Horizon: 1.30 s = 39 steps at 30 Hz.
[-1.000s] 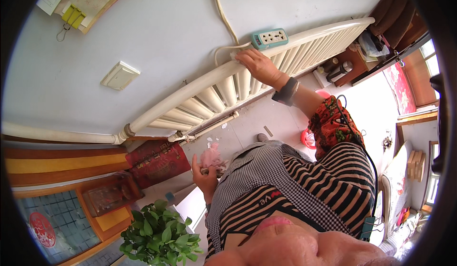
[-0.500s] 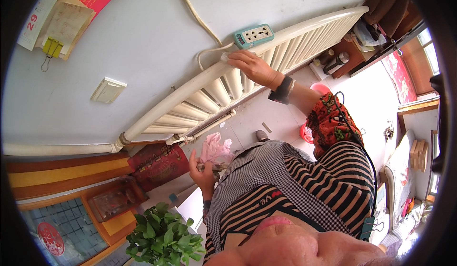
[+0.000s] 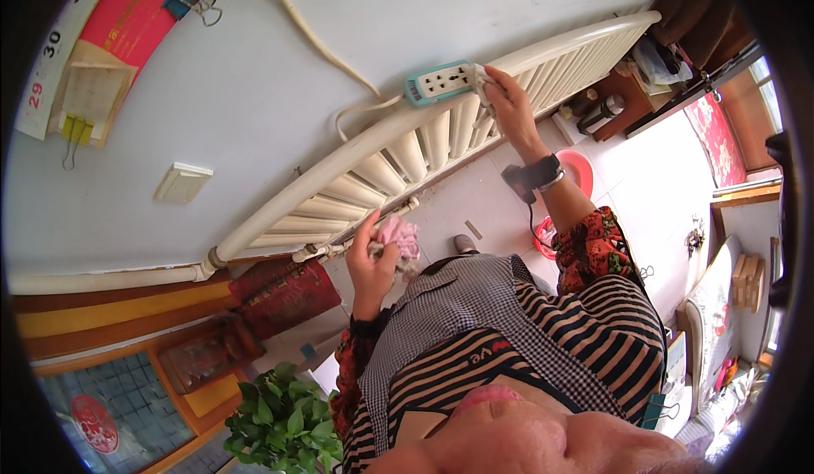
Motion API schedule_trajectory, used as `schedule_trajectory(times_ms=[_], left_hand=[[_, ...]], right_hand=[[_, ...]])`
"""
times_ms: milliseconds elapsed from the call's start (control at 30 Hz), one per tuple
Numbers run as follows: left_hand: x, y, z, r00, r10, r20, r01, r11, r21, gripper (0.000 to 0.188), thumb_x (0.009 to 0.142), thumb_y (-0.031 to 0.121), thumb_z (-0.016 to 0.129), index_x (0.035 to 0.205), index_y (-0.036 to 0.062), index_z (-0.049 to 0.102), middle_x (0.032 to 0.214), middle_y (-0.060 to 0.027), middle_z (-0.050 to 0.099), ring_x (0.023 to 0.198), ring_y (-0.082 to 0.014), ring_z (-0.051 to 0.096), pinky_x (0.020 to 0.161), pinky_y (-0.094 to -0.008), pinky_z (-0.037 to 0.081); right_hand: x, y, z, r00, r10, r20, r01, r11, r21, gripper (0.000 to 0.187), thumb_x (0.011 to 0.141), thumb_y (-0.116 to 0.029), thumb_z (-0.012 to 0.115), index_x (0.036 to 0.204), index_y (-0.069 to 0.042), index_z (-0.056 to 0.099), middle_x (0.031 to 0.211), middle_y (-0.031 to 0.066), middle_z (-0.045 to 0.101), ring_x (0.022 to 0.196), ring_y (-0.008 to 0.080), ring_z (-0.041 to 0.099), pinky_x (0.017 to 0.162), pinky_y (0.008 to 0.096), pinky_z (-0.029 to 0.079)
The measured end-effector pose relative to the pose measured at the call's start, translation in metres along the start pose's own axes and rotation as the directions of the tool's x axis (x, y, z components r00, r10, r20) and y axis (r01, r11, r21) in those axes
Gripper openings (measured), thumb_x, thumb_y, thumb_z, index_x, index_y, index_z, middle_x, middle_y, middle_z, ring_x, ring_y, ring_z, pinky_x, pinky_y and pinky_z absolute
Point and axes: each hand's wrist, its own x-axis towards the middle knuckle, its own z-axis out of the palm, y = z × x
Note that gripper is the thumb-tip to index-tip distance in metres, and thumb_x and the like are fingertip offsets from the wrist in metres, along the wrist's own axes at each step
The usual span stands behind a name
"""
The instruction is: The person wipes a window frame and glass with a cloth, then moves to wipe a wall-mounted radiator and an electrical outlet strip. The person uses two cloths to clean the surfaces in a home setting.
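My right hand (image 3: 513, 114) is closed on a whitish cloth (image 3: 484, 86), which is against the right end of a teal-edged power strip (image 3: 439, 83). That strip rests along the top pipe of a cream radiator (image 3: 360, 152), its pale cord running up the wall. Lower and to the left, in front of my body, my left hand (image 3: 370, 269) grips a crumpled pink cloth (image 3: 400, 238) between thumb and fingers. Something greyish shows under the pink cloth, too bunched to make out.
A leafy green plant (image 3: 284, 419) stands at the lower left, near a wooden cabinet (image 3: 199, 393). On the wall are a light switch (image 3: 184, 183) and a clipped calendar (image 3: 64, 71). Pink basins (image 3: 577, 171) sit on the floor beyond my right arm, with a flask (image 3: 600, 114) farther off.
My right hand has moved with its cloth from left of the power strip to its right end. My left hand has risen toward the radiator with the pink cloth. The view has shifted slightly.
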Motion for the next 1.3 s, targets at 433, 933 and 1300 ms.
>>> schedule_trajectory(times_ms=[433,933,1300], left_hand=[[0.099,0.002,0.034,0.958,0.276,0.084,-0.28,0.822,0.495,0.065,0.078,0.006,0.067,0.141,0.0074,0.054,0.093,-0.0129,0.067,0.078,-0.0274,0.065,0.071,-0.0387,0.053],[0.108,0.002,0.033,0.98,0.198,0.016,-0.174,0.814,0.554,0.066,0.077,0.008,0.063,0.142,0.0083,0.052,0.096,-0.016,0.068,0.079,-0.031,0.066,0.073,-0.0401,0.053],[0.1,-0.003,0.035,0.991,0.132,0.002,-0.115,0.854,0.508,0.07,0.078,0.011,0.066,0.146,0.0103,0.047,0.086,-0.0122,0.065,0.071,-0.0295,0.065,0.068,-0.0408,0.052]], right_hand=[[-0.022,0.0,0.091,0.894,-0.398,0.207,0.432,0.888,-0.157,0.029,0.094,-0.008,0.06,0.122,0.001,0.063,0.117,0.0169,0.065,0.099,0.0298,0.066,0.088,0.0342,0.052],[0.086,0.027,-0.033,0.757,-0.625,0.191,0.471,0.319,-0.822,0.02,0.082,-0.008,0.064,0.099,-0.011,0.073,0.102,0.0052,0.067,0.098,0.0271,0.059,0.088,0.04,0.045],[0.004,0.024,0.065,0.667,-0.664,0.339,0.718,0.45,-0.531,0.025,0.082,-0.001,0.064,0.107,-0.006,0.068,0.103,0.0062,0.068,0.096,0.0263,0.06,0.089,0.0385,0.045]])
